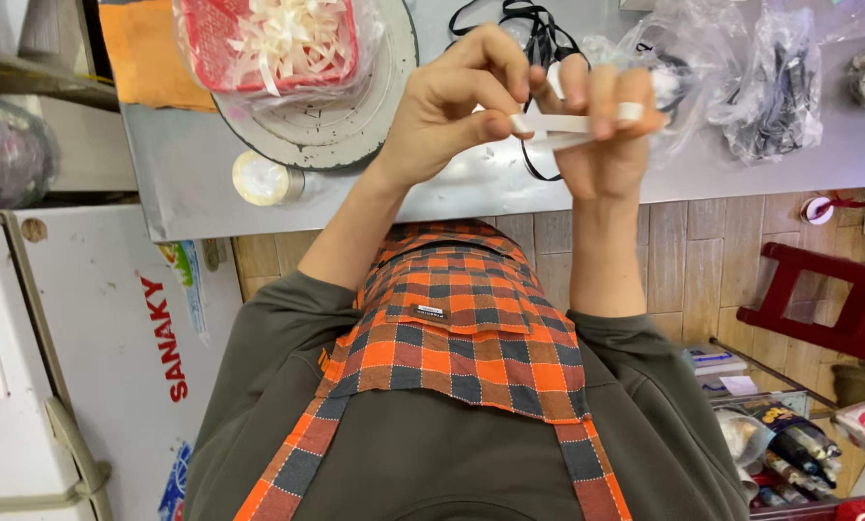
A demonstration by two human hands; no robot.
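Observation:
My left hand (452,101) and my right hand (606,135) are raised together over a grey metal table (191,183). Between them they hold a narrow white ribbon strip (566,123). The left thumb and forefinger pinch one end of it. The strip runs across the right hand's fingers and looks looped around them. Just behind the hands, a black ribbon (534,39) lies in loops on the table. I wear an orange and grey checked apron (452,328) over a dark green top.
A red basket (269,39) of white ribbon pieces, inside a clear bag, sits on a round white disc (341,130). Beside it is a roll of tape (259,178). Clear plastic bags (770,87) lie at the right. A white chest freezer (105,367) stands left, a red stool (828,299) right.

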